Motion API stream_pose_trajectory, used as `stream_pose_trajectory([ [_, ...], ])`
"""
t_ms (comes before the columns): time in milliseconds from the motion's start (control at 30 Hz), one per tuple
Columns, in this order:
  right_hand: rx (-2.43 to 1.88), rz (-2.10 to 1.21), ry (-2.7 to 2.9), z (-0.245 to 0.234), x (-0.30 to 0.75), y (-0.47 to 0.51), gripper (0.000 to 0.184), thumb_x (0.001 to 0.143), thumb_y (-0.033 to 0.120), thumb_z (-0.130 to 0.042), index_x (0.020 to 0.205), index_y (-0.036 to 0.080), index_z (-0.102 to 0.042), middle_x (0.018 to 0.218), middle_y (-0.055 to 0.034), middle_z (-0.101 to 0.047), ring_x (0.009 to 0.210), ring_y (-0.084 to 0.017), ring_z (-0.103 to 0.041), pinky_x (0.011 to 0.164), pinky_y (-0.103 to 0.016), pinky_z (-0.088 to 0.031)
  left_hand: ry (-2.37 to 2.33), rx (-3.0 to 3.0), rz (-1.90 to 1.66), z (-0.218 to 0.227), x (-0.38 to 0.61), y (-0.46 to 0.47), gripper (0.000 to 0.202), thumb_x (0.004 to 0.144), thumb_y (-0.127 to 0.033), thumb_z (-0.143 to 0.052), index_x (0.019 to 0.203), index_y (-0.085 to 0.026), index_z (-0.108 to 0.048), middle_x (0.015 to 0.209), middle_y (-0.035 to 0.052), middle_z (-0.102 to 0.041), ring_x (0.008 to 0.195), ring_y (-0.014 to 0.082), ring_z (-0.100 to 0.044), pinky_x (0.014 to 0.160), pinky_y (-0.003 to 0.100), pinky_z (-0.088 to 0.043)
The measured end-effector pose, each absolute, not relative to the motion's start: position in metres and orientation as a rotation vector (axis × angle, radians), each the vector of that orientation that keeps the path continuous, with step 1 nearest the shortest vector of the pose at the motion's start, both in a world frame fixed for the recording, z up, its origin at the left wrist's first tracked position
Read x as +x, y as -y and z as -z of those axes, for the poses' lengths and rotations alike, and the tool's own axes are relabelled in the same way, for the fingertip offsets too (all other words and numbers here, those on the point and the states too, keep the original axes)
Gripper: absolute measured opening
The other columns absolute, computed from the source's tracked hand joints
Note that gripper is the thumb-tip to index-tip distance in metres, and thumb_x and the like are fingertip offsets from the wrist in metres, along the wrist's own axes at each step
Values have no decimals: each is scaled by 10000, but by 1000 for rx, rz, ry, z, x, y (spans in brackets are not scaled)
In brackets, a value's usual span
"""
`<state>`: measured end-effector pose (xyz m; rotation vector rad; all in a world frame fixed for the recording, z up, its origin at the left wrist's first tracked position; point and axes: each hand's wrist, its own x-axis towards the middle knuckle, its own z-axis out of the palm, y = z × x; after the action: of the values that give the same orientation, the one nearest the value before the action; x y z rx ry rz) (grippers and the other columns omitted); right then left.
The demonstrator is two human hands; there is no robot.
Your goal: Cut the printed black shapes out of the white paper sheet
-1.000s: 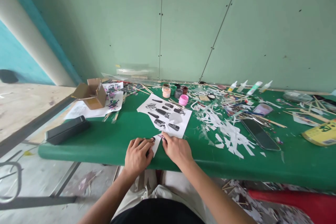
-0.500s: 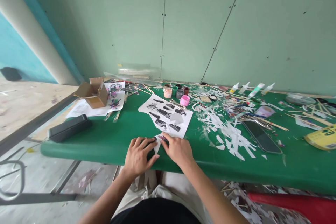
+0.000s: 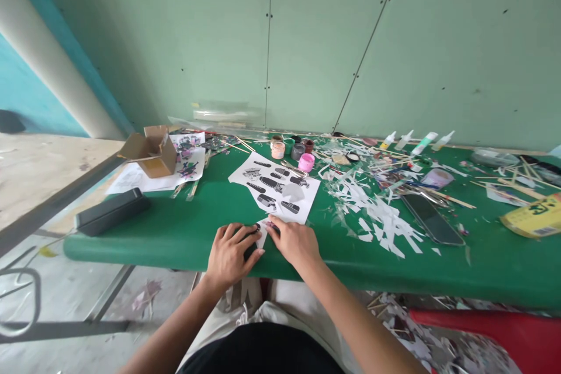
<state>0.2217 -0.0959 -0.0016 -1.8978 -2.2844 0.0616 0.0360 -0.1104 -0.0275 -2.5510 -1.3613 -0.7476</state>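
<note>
Both hands rest at the near edge of the green table (image 3: 184, 228). My left hand (image 3: 230, 254) lies with curled fingers on a small white paper cut-out (image 3: 262, 232), covering something dark beneath its fingers. My right hand (image 3: 294, 242) pinches the same cut-out at its far corner, where a small pink and black printed part shows. Just beyond the hands lies a white printed sheet (image 3: 276, 187) with black shapes.
An open cardboard box (image 3: 151, 152) sits on printed papers at the left, a black case (image 3: 109, 210) nearer. Small paint pots (image 3: 293, 152) stand behind the sheet. White paper scraps (image 3: 372, 210), a phone (image 3: 432, 219), glue bottles (image 3: 416, 141), sticks and a yellow packet (image 3: 532, 216) fill the right.
The hands have hardly moved; both stay on the small cut-out, fingers shifting slightly. The view has wobbled a little.
</note>
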Motion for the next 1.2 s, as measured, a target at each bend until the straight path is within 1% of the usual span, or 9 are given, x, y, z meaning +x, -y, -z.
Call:
stream_pose_trajectory([
  [233, -1897, -27, 2288, 4, 222, 95, 464, 984, 483, -338, 1337, 302, -580, 811, -85, -752, 693, -211, -708, 598, -271, -499, 1330, -2552, 758, 29, 34, 110, 256, 897, -345, -569, 1102, -269, -700, 1156, 29, -711, 1038, 261, -585, 874, 419, -417],
  [400, -1901, -6, 2326, 5, 221, 93, 517, 994, 490, -307, 1409, 252, -504, 755, -98, -737, 664, -217, -701, 587, -278, -491, 1362, -2585, 768, 26, 33, 112, 259, 899, -336, -561, 1107, -275, -702, 1165, 25, -708, 1044, 251, -586, 882, 421, -437],
  [467, -1883, -34, 2337, 5, 220, 92, 486, 992, 487, -326, 1368, 267, -542, 759, -86, -737, 677, -220, -704, 586, -273, -481, 1404, -2577, 783, 25, 35, 112, 243, 912, -323, -546, 1086, -282, -710, 1148, 20, -713, 1028, 240, -591, 862, 412, -451],
  [600, -1846, -177, 2290, 2, 217, 87, 351, 976, 442, -409, 1187, 275, -634, 798, -47, -742, 724, -198, -707, 595, -249, -460, 1493, -2514, 843, 24, 39, 112, 216, 918, -292, -538, 1002, -306, -737, 1079, 21, -732, 976, 228, -606, 821, 395, -471],
  [700, -1838, -268, 2274, -3, 218, 81, 312, 951, 415, -478, 1202, 295, -618, 863, -32, -752, 771, -192, -710, 618, -253, -457, 1514, -2489, 901, 23, 41, 110, 185, 894, -270, -562, 940, -301, -738, 1031, 20, -740, 937, 228, -614, 790, 385, -476],
  [800, -1755, -336, 2305, -7, 219, 76, 282, 940, 395, -509, 1185, 318, -624, 901, -8, -756, 817, -186, -710, 630, -252, -444, 1603, -2476, 909, 21, 42, 106, 170, 839, -246, -613, 985, -274, -696, 1067, 22, -719, 938, 232, -618, 773, 380, -478],
  [900, -1722, -394, 2305, -10, 221, 74, 205, 943, 382, -513, 1072, 294, -644, 838, 14, -748, 804, -176, -707, 600, -246, -414, 1730, -2430, 915, 22, 40, 101, 283, 796, -240, -642, 1078, -257, -631, 1130, 36, -683, 989, 248, -614, 790, 386, -482],
  [1000, -1764, -438, 2305, -12, 222, 72, 181, 943, 349, -521, 1062, 269, -631, 848, 5, -745, 807, -175, -704, 595, -246, -396, 1782, -2425, 904, 21, 37, 95, 376, 782, -268, -657, 1154, -260, -598, 1149, 45, -666, 1030, 264, -602, 830, 402, -478],
  [1200, -1747, -511, 2295, -14, 223, 72, 152, 922, 324, -544, 1024, 250, -628, 865, -6, -740, 827, -177, -696, 612, -241, -391, 1752, -2538, 784, 16, 35, 86, 327, 756, -258, -674, 1081, -283, -663, 1123, 31, -663, 961, 245, -600, 801, 383, -476],
])
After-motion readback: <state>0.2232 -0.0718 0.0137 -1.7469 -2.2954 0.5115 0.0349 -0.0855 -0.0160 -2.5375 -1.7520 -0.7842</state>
